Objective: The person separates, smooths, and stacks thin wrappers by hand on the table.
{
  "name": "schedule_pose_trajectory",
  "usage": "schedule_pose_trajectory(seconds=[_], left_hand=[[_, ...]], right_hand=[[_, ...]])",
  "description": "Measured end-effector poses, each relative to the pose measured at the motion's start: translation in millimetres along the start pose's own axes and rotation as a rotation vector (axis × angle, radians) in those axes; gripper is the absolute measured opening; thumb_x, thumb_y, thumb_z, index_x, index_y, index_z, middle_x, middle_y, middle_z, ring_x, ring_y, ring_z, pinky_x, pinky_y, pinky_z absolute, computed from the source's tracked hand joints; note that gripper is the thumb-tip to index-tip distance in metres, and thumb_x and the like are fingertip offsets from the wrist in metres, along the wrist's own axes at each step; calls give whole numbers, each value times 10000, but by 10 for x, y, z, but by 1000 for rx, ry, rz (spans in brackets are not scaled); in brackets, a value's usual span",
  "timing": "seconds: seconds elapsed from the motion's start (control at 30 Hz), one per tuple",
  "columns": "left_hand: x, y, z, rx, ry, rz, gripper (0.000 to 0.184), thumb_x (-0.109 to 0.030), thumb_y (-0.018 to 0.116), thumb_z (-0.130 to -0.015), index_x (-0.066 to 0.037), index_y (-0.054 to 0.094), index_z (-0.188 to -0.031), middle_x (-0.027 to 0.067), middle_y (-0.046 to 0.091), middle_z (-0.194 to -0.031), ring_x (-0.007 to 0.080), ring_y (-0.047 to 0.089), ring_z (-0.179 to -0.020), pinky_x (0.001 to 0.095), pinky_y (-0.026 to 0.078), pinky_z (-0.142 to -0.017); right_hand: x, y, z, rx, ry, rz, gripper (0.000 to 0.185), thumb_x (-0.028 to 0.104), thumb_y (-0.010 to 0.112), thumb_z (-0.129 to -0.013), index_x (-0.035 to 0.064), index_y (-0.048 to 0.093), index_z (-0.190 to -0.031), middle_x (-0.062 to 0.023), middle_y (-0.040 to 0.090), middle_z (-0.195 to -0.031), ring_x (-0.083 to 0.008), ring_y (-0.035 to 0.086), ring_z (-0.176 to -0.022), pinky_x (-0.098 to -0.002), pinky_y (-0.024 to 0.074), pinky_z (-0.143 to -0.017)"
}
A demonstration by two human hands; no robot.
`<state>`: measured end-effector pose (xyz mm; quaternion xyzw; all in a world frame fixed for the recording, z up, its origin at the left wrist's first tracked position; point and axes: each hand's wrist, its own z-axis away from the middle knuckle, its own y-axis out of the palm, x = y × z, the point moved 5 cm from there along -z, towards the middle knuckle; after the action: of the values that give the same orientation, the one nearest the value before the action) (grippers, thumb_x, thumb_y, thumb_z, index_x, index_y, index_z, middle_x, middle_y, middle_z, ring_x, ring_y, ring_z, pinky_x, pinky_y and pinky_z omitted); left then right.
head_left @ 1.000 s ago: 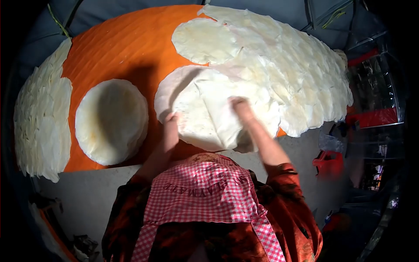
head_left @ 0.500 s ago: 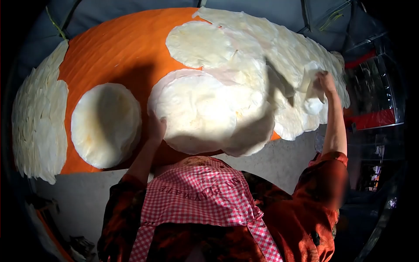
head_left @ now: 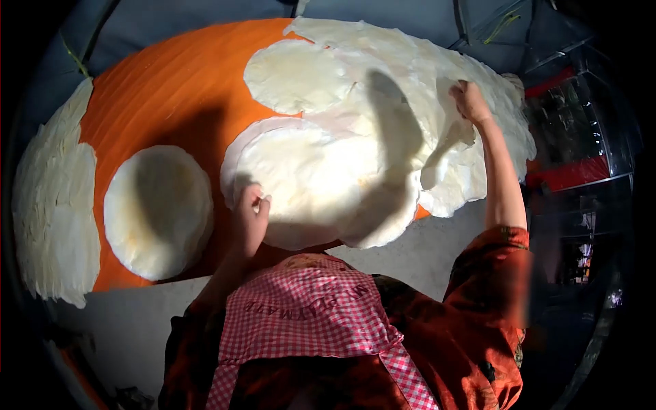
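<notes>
On the orange cloth, a stack of thin round off-white sheets, resembling spring-roll wrappers, lies in front of me. My left hand is over its left edge, fingers curled and thumb close to the forefinger; whether a sheet's edge is between them cannot be made out. Farther right, my right hand is closed over a spread of overlapping thin sheets. Its fingertips are turned away, so anything in them is hidden. Another round stack lies to the left, partly in shadow.
A single round sheet lies behind the middle stack. More overlapping sheets cover the left end of the orange cloth. A dark rack with red bands stands at the right. Grey floor shows below the cloth's front edge.
The sheet that hung from my right hand no longer hangs there, and that hand has moved left and away from me. My left hand has curled its fingers at the stack's edge.
</notes>
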<state>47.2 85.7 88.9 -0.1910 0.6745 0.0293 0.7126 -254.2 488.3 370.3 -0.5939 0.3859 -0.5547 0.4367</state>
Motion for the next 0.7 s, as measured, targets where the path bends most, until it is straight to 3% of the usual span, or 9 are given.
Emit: schedule_pose_trajectory(seconds=[0.07, 0.1, 0.13, 0.2, 0.4, 0.43, 0.53, 0.63, 0.7], left_hand=[[-108, 338, 46, 288, -421, 559, 234, -197, 566, -942, -9, 554, -1081, 160, 624, -1018, 285, 640, -944, 383, 530, -855], [-76, 489, 69, 519, -541, 819, 381, -349, 513, -975, -12, 535, -1150, 183, 622, -1074, 306, 640, -984, 419, 527, -891], [-36, 664, 111, 628, -648, 1049, 583, -486, 478, -958, 7, 448, -1268, 225, 575, -1190, 361, 588, -1104, 474, 481, -970], [-332, 826, 143, 693, -754, 1282, 724, -609, 421, -926, -1, 419, -1321, 268, 497, -1299, 399, 491, -1219, 517, 380, -1056], [-466, 759, -147, 732, -602, 1985, 928, -797, 333, -817, -109, 315, -1440, 237, 360, -1430, 423, 379, -1296, 601, 349, -1041], [-443, 741, -202, 632, -557, 1576, 918, -803, 281, -824, -99, 366, -1408, 227, 422, -1384, 398, 464, -1227, 582, 408, -998], [-11, 795, -345, 361, -802, 1422, 793, -694, 326, -891, -35, 450, -1314, 208, 519, -1285, 357, 543, -1154, 535, 472, -951], [-800, 730, -605, 260, -900, 1183, 552, -384, 459, -930, 22, 428, -1303, 216, 535, -1256, 389, 537, -1152, 581, 477, -921], [-1118, 745, -1060, 501, -529, 1266, 517, -331, 458, -902, 24, 459, -1278, 197, 548, -1255, 377, 542, -1149, 562, 483, -903]], right_hand=[[711, -244, 486, -127, -198, 55, 251, 226, 514, -938, -6, 608, -947, -32, 482, -581, -157, 458, -472, -332, 395, -455], [1019, -275, 728, -189, -251, 179, 245, 199, 546, -916, -20, 622, -993, -220, 645, -797, -293, 651, -738, -392, 482, -687], [1147, -153, 952, -141, -400, 26, 214, 176, 568, -905, 2, 634, -1011, -246, 650, -872, -331, 647, -786, -395, 489, -710], [1558, 184, 1494, 4, -481, -15, 154, 152, 587, -882, 24, 626, -958, -193, 651, -794, -342, 632, -674, -431, 496, -648], [1519, 2049, 2472, 514, -744, 18, 121, 42, 576, -844, 62, 683, -898, -140, 640, -713, -263, 611, -594, -418, 523, -564], [1449, 2215, 2450, 477, -785, 50, 121, 88, 608, -851, 68, 694, -933, -142, 659, -735, -265, 620, -597, -395, 535, -576], [1042, 2528, 2068, 464, -689, 52, 131, 152, 632, -857, 94, 719, -936, -134, 693, -811, -271, 654, -657, -383, 550, -659], [1198, 1708, 1421, 202, -687, 81, 139, 124, 637, -817, 108, 722, -926, -116, 698, -900, -273, 666, -758, -379, 539, -718], [1479, 936, 1281, -39, -800, 78, 159, 73, 650, -784, 78, 683, -939, -121, 675, -856, -289, 655, -745, -384, 523, -671]])
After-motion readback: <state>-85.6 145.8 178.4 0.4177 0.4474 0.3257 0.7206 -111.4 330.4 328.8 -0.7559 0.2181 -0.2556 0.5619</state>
